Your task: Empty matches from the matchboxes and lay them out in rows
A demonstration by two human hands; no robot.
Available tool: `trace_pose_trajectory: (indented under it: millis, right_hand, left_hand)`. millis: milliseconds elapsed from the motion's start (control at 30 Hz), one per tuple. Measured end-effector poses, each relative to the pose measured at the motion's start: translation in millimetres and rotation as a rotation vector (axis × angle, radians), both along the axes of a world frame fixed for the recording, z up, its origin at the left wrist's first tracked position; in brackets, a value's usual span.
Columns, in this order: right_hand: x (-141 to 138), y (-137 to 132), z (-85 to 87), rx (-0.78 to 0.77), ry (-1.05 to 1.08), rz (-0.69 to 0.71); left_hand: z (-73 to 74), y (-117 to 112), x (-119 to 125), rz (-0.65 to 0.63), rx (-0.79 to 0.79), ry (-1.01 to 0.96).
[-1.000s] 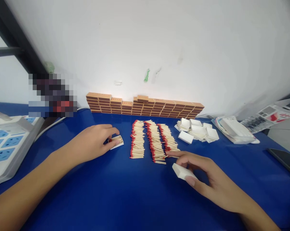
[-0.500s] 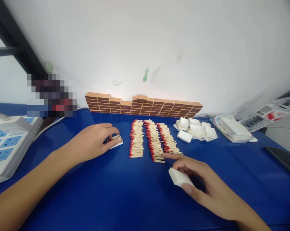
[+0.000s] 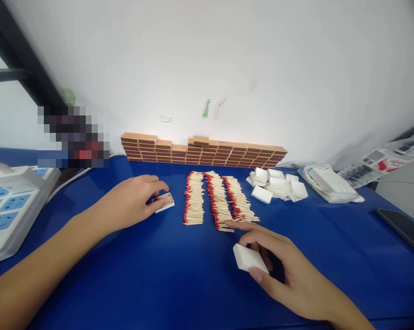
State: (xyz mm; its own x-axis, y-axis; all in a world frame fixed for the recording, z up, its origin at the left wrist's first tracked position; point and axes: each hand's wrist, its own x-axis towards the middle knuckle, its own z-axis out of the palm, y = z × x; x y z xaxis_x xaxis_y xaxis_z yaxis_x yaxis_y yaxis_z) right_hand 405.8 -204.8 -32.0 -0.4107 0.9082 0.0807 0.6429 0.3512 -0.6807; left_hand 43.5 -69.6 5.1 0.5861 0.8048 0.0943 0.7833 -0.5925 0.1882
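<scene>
My left hand [image 3: 129, 199] has its fingers and thumb closed on a small white matchbox tray [image 3: 166, 207] with some matches inside. Its thumb lies over part of the contents. In my right hand [image 3: 291, 277] a white matchbox tray [image 3: 250, 257] is gripped between thumb and fingers, smooth side up, so its inside is hidden. The right index finger stretches out to the near end of the middle row of matches. Red-headed wooden matches [image 3: 193, 201] lie in three rows between the hands, the middle row [image 3: 219, 201] and right row [image 3: 239, 197] close together.
Brown matchboxes [image 3: 210, 153] are stacked along the wall. A loose pile of white trays [image 3: 277, 185] sits right of the matches, with a plastic-wrapped packet [image 3: 330, 183] beyond. A phone [image 3: 404, 229] lies at the right edge, a power strip [image 3: 8, 201] at the left.
My right hand has shifted slightly left and toward me with its tray, which has turned a little. My left hand and its tray have stayed in place.
</scene>
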Motion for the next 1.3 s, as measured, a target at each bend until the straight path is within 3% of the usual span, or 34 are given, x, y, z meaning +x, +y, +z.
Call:
trace_pose_trajectory:
  millis: [300,533,733,967,1167,1300]
  right_hand:
    - [6,-1,-7.0,0.127,-0.004,-0.047]
    - [0,-1,-7.2,0.074,-0.044,-0.012]
    - [6,-1,-10.8,0.154,-0.056,-0.061]
    - [-2,2,-6.5,0.180,-0.069,-0.017]
    - [7,2,-9.0,0.321,-0.064,-0.104]
    - [33,6,-15.7,0.358,-0.084,-0.329]
  left_hand:
    - [-0.3,1,1,-0.004,0.016,0.007]
    - [-0.1,1,1,-0.004,0.006,0.008]
    - [1.7,0,2,0.000,0.004,0.017]
    - [1.6,0,1,-0.010,0.001,0.008]
    - [1.2,-2,2,-0.061,0.102,-0.058]
    - [3.7,-7,5,-0.095,0.162,-0.093]
